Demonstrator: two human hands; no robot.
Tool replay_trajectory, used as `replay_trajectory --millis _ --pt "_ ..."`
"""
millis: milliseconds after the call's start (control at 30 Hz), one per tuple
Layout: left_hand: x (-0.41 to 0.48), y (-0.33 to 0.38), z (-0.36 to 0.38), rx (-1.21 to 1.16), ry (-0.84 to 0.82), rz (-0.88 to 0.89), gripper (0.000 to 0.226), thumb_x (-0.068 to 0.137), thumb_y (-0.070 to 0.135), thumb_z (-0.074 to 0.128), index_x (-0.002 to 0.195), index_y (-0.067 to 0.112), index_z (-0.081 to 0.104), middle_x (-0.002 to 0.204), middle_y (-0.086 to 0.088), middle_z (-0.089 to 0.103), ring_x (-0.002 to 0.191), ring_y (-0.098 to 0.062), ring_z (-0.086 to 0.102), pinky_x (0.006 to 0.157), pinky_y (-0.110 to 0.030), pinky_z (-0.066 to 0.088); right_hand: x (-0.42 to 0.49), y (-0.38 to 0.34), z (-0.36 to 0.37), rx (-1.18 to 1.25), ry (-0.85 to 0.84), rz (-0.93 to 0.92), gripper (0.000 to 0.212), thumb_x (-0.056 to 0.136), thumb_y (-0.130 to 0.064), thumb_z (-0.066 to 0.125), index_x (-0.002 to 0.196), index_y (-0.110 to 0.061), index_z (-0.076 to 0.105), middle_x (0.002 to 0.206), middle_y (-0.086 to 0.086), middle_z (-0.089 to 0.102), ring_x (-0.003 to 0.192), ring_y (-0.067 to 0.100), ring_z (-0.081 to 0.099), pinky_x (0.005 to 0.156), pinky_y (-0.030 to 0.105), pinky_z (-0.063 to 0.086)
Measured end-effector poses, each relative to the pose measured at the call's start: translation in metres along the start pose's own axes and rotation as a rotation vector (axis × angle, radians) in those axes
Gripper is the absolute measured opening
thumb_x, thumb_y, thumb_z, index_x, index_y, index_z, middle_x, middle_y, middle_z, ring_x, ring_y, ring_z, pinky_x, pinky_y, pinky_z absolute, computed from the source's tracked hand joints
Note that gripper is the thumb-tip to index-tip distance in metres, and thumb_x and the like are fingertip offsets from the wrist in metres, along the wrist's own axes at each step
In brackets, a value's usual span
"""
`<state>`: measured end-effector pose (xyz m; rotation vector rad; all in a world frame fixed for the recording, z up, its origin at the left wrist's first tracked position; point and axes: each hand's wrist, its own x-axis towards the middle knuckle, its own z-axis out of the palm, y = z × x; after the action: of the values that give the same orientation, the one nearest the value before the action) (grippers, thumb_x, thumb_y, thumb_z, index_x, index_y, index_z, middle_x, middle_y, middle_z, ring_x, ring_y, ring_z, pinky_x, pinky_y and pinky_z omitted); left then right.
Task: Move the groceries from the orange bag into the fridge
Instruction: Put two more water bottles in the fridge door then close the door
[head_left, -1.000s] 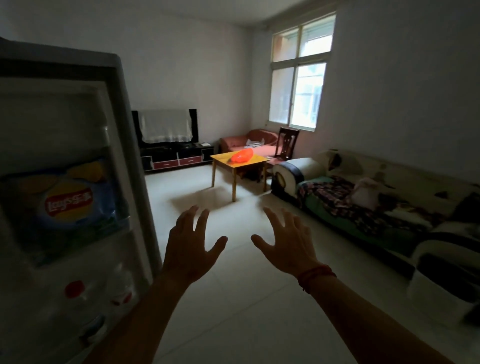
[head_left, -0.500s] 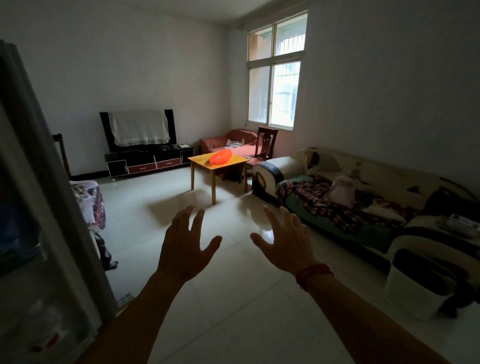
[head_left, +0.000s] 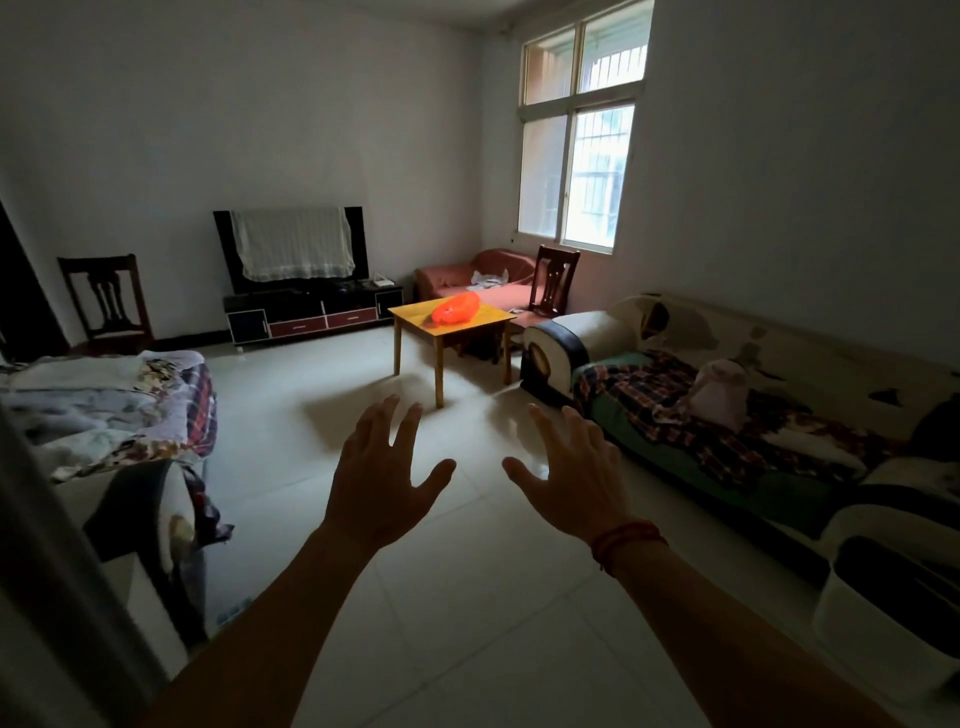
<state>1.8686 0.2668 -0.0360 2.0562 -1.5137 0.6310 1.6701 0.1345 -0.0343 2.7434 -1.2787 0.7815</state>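
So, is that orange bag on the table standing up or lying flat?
Lying down: the orange bag slumps sideways across the yellow table, bulging somewhat. What it holds cannot be told.

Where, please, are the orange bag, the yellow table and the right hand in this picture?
orange bag (head_left: 456, 308): head view, middle of the bag's side.
yellow table (head_left: 415, 315): head view, bare left part of the tabletop.
right hand (head_left: 574, 480): head view, back of the hand.

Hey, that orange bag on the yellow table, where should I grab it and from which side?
The orange bag lies slumped on its side on the table, its raised end toward the window. Handles are too small to make out. Probably grip that raised, bunched end from above, approaching from the table's near, open side.
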Motion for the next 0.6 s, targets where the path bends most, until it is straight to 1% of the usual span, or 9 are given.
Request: replay_trajectory --millis 133,300,433,600 --pt "0.057 -0.028 0.049 0.004 0.007 -0.007 0.081 0.084 0.07 0.037 0.14 0.012 0.042 0.148 -0.017 0.037 0.138 -0.034 0.034 0.102 -0.05 0.044 0.064 0.01 0.038 -0.026 -0.002 -0.002 0.078 0.084 -0.072 0.038 0.15 -0.033 0.022 0.152 0.012 0.027 0.136 0.03 0.032 0.104 0.044 0.034" --pt "0.137 -0.07 0.116 -0.01 -0.013 -0.027 0.08 0.084 0.069 0.038 0.14 0.012 0.043 0.148 -0.017 0.037 0.137 -0.034 0.035 0.099 -0.052 0.045 0.164 0.025 0.084 -0.046 -0.013 -0.012 0.077 0.084 -0.072 0.04 0.148 -0.032 0.024 0.15 0.01 0.03 0.132 0.027 0.036 0.102 0.042 0.035" --pt "0.202 -0.097 0.162 0.008 -0.043 -0.03 0.08 0.085 0.07 0.037 0.141 0.014 0.04 0.149 -0.016 0.035 0.138 -0.033 0.033 0.1 -0.052 0.044 0.242 0.039 0.109 -0.025 -0.012 0.012 0.075 0.085 -0.07 0.043 0.148 -0.033 0.025 0.151 0.01 0.028 0.135 0.028 0.033 0.105 0.044 0.032" --pt "0.277 -0.111 0.224 0.007 -0.079 -0.008 0.08 0.085 0.07 0.037 0.142 0.015 0.038 0.15 -0.014 0.034 0.139 -0.032 0.031 0.102 -0.051 0.042 0.321 0.068 0.145 -0.002 -0.018 0.053 0.074 0.086 -0.069 0.044 0.148 -0.034 0.025 0.153 0.011 0.028 0.137 0.029 0.031 0.107 0.047 0.029"
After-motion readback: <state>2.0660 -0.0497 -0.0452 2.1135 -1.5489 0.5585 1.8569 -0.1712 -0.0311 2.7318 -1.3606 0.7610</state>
